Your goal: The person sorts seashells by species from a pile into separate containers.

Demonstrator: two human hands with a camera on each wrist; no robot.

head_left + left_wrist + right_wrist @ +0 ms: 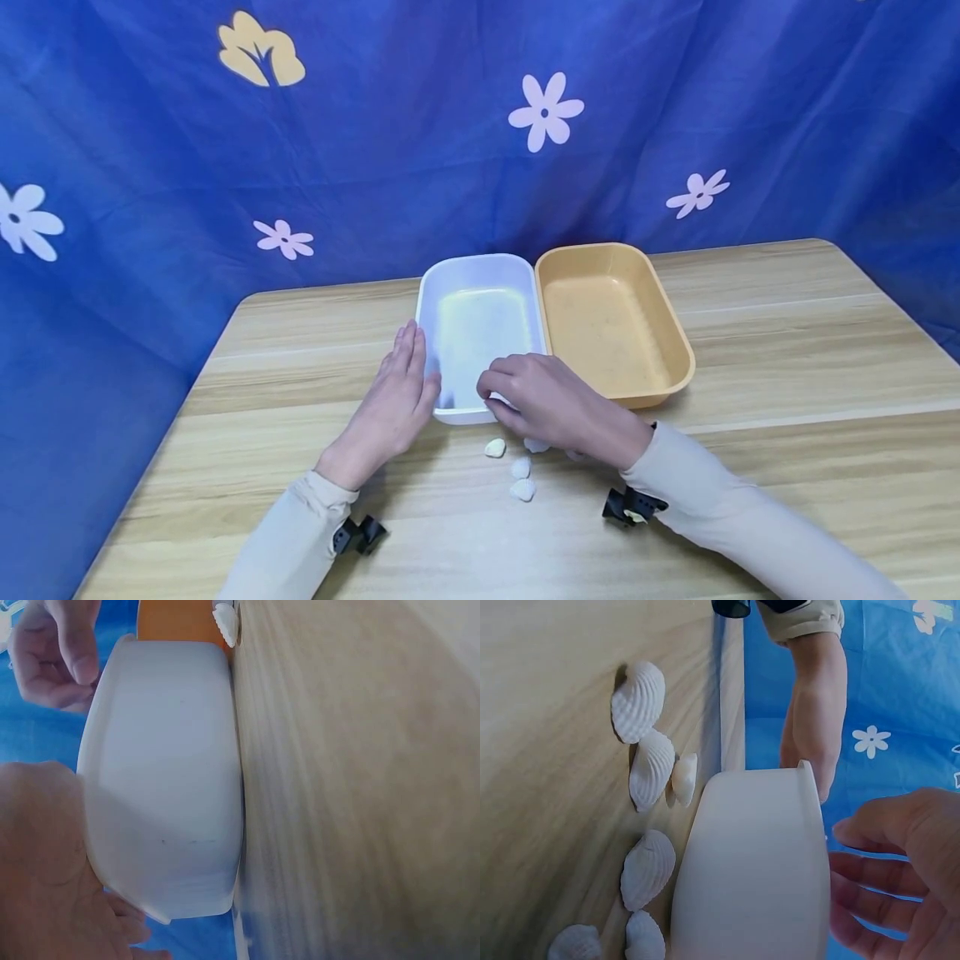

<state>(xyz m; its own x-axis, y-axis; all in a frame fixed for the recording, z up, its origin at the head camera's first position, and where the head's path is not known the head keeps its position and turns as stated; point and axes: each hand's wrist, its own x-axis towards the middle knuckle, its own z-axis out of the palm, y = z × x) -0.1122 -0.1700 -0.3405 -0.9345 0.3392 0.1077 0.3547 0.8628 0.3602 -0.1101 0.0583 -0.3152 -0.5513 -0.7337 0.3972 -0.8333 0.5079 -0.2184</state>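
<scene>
My left hand [393, 392] lies along the left side of the white tray [480, 265] with its fingers straight, touching the wall. In the left wrist view that hand [45, 855] is against the tray's rim. Over the tray's near end, my right hand [536, 398] has its fingers bent. Its thumb and fingers [885, 877] show just past the rim in the right wrist view; whether their tips hold anything is hidden. Several white ridged seashells [649, 870] lie on the table before the tray, with a small yellowish shell [495, 448] among them.
A tan-orange tray [678, 342] stands against the white tray's right side. Both are on a wood-grain table [810, 350]. Behind it hangs a blue curtain [420, 125] with flower prints. Black cameras [633, 506] are strapped at both wrists.
</scene>
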